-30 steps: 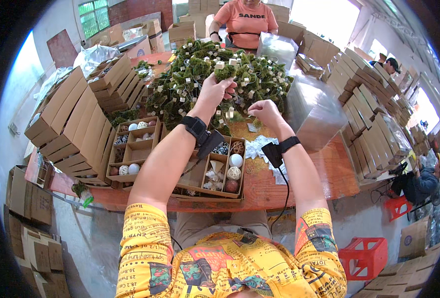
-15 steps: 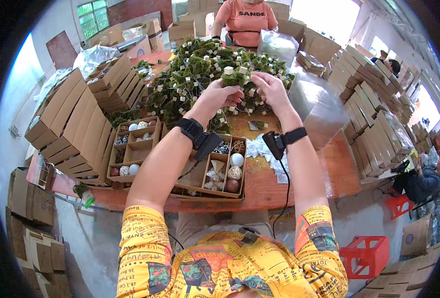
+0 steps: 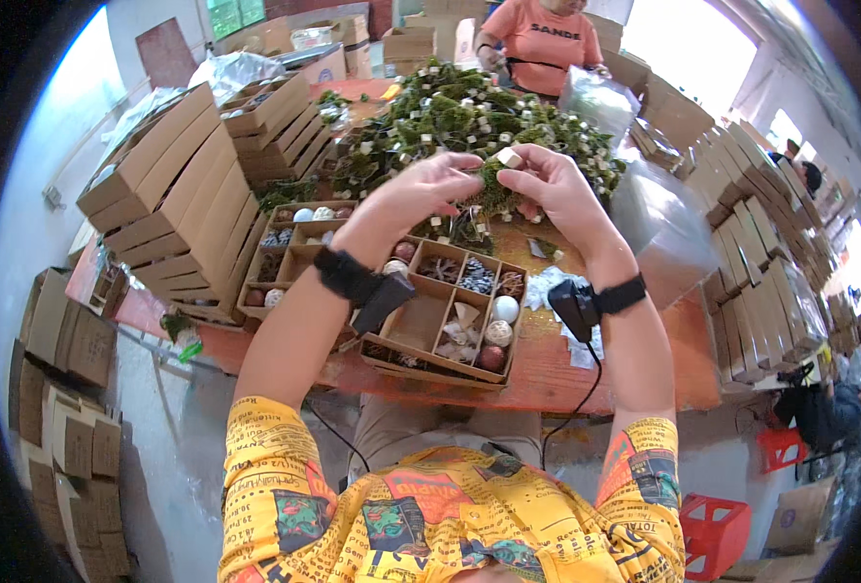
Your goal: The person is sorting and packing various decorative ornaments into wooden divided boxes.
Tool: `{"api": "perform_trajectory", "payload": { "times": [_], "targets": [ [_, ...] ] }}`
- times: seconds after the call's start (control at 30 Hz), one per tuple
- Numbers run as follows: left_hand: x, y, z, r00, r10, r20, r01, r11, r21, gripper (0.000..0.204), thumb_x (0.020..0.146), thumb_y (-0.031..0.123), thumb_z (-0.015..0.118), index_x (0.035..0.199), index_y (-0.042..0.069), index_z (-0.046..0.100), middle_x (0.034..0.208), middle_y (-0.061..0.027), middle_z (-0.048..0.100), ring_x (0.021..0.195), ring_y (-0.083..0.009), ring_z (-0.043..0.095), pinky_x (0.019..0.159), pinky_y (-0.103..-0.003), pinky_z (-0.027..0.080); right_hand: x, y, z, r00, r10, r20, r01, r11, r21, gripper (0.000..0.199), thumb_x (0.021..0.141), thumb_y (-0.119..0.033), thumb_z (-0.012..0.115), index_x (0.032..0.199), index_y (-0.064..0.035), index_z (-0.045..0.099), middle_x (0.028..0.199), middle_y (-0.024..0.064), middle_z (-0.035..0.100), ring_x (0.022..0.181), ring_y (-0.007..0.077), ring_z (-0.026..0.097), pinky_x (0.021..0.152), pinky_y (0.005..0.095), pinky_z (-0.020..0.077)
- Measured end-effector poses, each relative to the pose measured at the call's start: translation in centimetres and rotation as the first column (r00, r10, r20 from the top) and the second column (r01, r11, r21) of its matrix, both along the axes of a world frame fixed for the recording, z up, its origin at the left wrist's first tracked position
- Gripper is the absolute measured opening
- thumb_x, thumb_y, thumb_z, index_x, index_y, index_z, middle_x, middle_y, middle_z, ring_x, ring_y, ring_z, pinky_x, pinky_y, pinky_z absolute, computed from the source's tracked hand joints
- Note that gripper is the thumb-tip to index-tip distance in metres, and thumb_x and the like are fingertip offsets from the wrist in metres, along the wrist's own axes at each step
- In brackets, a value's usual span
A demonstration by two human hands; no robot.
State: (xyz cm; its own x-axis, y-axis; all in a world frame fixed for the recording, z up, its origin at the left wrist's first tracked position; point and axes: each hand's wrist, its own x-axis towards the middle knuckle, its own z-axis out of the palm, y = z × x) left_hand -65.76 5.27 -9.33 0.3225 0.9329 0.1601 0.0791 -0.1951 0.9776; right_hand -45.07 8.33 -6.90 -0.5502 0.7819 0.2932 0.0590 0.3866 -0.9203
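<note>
My right hand (image 3: 558, 194) pinches a tuft of green moss (image 3: 493, 191) with a small white cube (image 3: 509, 157) at its top, held over the near edge of a large moss heap (image 3: 421, 131). White cubes and thin wires are scattered through that heap. To the left of the tuft, my left hand (image 3: 428, 192) has its fingers stretched out and apart, with nothing seen in them. Beneath my left forearm is a divided cardboard box (image 3: 413, 325) with balls, cones and shells in its compartments. A second divided box (image 3: 299, 260), partly covered by that arm, sits farther left.
Stacked cardboard trays (image 3: 173, 194) rise on the left. White paper pieces (image 3: 550, 289) lie on the red table (image 3: 634, 374), near clear plastic packaging (image 3: 665, 219). Across the table stands a person in an orange shirt (image 3: 542, 44). A red stool (image 3: 714, 534) is below right.
The moss tuft has passed from my left hand to my right. My left fingers have opened and stretched out. The view has shifted, so the table's things appear farther right.
</note>
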Motion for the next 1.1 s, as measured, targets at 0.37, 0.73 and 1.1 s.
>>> {"api": "perform_trajectory", "payload": {
  "times": [0.37, 0.73, 1.1],
  "targets": [
    [-7.5, -7.0, -5.8, 0.947, 0.318, 0.047, -0.322, 0.940, 0.118, 0.028, 0.092, 0.020, 0.057, 0.113, 0.003, 0.058, 0.098, -0.0031, 0.063, 0.093, -0.0090, 0.057, 0.084, -0.025, 0.044, -5.7, -2.3, -5.8, 0.875, 0.144, 0.462, -0.266, 0.941, 0.211, 0.027, 0.076, -0.020, 0.070, 0.091, -0.0011, 0.059, 0.077, 0.0109, 0.061, 0.063, 0.0198, 0.062, 0.054, 0.0307, 0.0496],
    [-4.4, -11.7, -7.1, 0.811, 0.451, -0.372, -0.200, 0.812, 0.548, 0.024, 0.075, 0.007, 0.066, 0.098, 0.005, 0.062, 0.092, -0.0116, 0.059, 0.092, -0.0301, 0.055, 0.086, -0.037, 0.043, -4.4, -5.3, -2.6, 0.756, 0.009, 0.655, -0.435, 0.755, 0.491, 0.047, 0.073, -0.034, 0.070, 0.108, -0.0060, 0.055, 0.102, 0.0145, 0.056, 0.092, 0.0343, 0.059, 0.080, 0.0411, 0.0484],
    [-2.2, -11.8, -7.2, 0.647, 0.265, -0.715, 0.227, 0.828, 0.513, 0.020, 0.079, 0.018, 0.065, 0.097, 0.008, 0.065, 0.093, -0.0069, 0.060, 0.094, -0.0263, 0.053, 0.090, -0.038, 0.038, 8.0, 7.7, -10.8, 0.426, -0.298, 0.854, 0.001, 0.944, 0.329, 0.028, 0.074, -0.017, 0.065, 0.101, -0.0118, 0.067, 0.094, 0.0140, 0.065, 0.090, 0.0301, 0.063, 0.080, 0.0384, 0.0496]
  ]
}}
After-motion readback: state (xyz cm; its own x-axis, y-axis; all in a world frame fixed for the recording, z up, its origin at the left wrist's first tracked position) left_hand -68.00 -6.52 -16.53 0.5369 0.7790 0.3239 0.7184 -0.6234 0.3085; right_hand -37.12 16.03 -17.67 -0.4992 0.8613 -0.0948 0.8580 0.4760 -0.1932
